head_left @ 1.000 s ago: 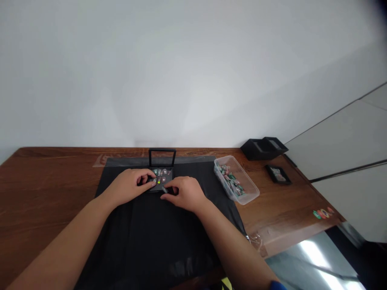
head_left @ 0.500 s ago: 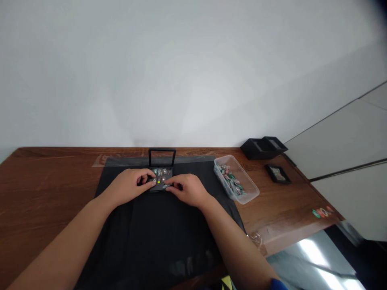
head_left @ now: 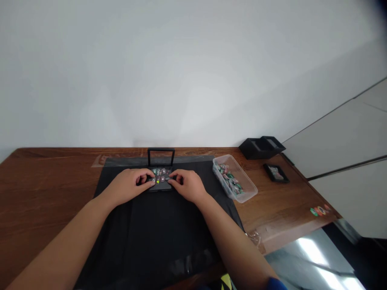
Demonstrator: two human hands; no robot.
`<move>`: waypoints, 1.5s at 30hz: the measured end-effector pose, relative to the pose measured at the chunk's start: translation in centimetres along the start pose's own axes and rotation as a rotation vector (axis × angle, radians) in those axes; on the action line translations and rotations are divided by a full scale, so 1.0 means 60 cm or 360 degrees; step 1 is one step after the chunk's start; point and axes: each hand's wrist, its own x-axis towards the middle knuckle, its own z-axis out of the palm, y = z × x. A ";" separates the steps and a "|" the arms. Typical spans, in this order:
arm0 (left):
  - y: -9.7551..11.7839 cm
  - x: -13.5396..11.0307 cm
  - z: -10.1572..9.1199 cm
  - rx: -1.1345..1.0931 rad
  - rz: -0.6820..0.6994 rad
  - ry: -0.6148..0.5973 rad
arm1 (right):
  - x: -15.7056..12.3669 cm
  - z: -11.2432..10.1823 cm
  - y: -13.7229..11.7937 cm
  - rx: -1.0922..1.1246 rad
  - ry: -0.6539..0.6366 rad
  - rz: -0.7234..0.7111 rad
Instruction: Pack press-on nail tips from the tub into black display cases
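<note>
Right hand point(head_left: 189, 184) has been nudged up-frame a touch, small piece point(head_left: 167, 179) pinched in its fingertips; left hand point(head_left: 130, 184) is curled at black case point(head_left: 159, 187), lower centre, thumb and index apart.

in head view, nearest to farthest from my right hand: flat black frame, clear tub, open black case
From your right hand:
1. Open black case, immediately left
2. Clear tub, to the right
3. Flat black frame, farther right

Indoor workspace, wooden tabletop point(head_left: 48, 181), pale wall point(head_left: 151, 76)

Pale wall point(head_left: 181, 72); brown wooden table point(head_left: 54, 185)
</note>
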 end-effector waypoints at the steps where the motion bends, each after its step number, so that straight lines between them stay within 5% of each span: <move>1: 0.000 0.001 0.000 0.0000 0.0001 0.0000 | 0.000 -0.001 0.000 -0.0004 -0.0021 -0.0008; 15: -0.002 0.001 0.001 0.0003 0.0016 0.0017 | -0.002 -0.008 0.010 -0.0018 0.0042 -0.0244; 24: -0.001 0.002 0.001 0.0019 0.0044 0.0022 | 0.000 0.005 0.001 0.0240 0.0346 0.0060; 31: 0.001 0.002 0.000 0.0011 0.0046 0.0020 | -0.023 0.007 -0.044 0.0005 0.0174 0.0237; 45: -0.002 0.001 0.001 0.0000 0.0040 0.0042 | -0.025 0.006 -0.046 -0.0274 -0.0020 0.0203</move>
